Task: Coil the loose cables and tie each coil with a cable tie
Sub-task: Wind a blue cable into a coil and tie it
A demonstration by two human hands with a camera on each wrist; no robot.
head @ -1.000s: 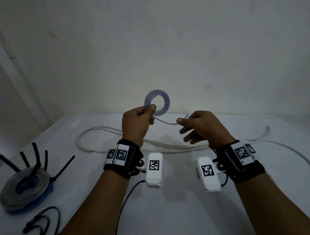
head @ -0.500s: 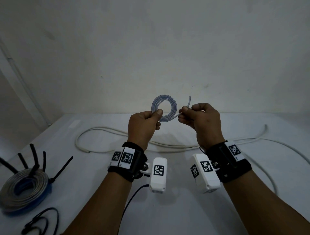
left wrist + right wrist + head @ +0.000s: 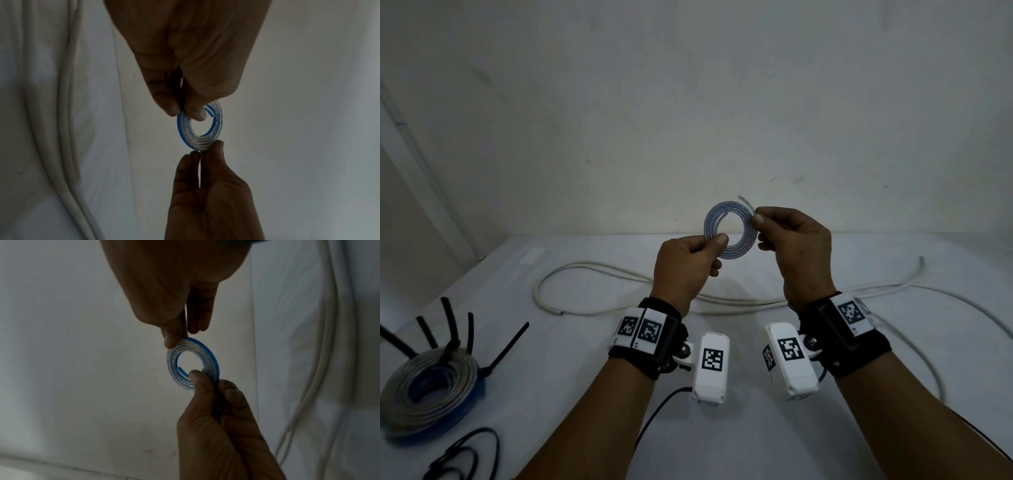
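A small flat coil of clear cable with a blue edge (image 3: pixel 710 221) is held up in the air in front of the wall. My left hand (image 3: pixel 717 241) pinches its lower left between thumb and fingers. My right hand (image 3: pixel 758 219) pinches its right side, and the short free end (image 3: pixel 744 200) sticks up above the fingers. The left wrist view has the left hand (image 3: pixel 185 112) on one side of the coil (image 3: pixel 197 142) and the right hand (image 3: pixel 205 149) on the opposite side. In the right wrist view the right hand (image 3: pixel 179 339) pinches the coil (image 3: pixel 209 356) opposite the left hand (image 3: pixel 205 378).
A long loose white cable (image 3: pixel 592 267) winds across the white table (image 3: pixel 551 342) beneath my hands. At the left lies a bigger coil (image 3: pixel 431 387) tied with black cable ties (image 3: pixel 508 346). Thin black loops (image 3: pixel 465 455) lie near the front left edge.
My right hand has come up and in to the coil, winding the hanging tail onto it. Only a short end now sticks out. The coil sits a little further right.
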